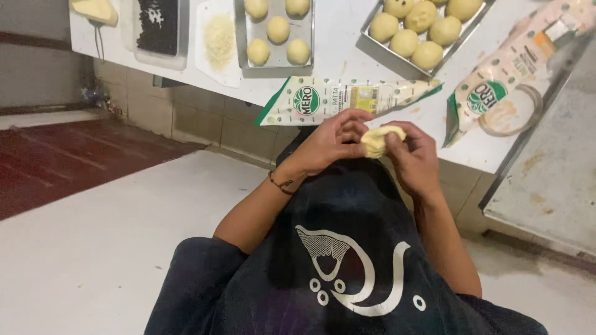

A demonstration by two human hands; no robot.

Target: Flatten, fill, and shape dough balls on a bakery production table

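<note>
A pale yellow piece of dough (376, 140) sits between both my hands, held in front of my chest just below the white counter's edge (335, 74). My left hand (332, 142) curls its fingers over the dough's left side. Gripping it from the right is my right hand (415, 156), thumb pressed on the top. A thin cord bracelet circles my left wrist. A green and white piping bag (347, 99) lies on the counter right above my hands.
Two metal trays (278, 62) (380, 47) hold several dough balls. A second green and white bag (515, 80) lies at the right. A container of dark bits (158, 28) and a white sheet with pale crumbs (219, 40) stand at the left. Below are white and red floor.
</note>
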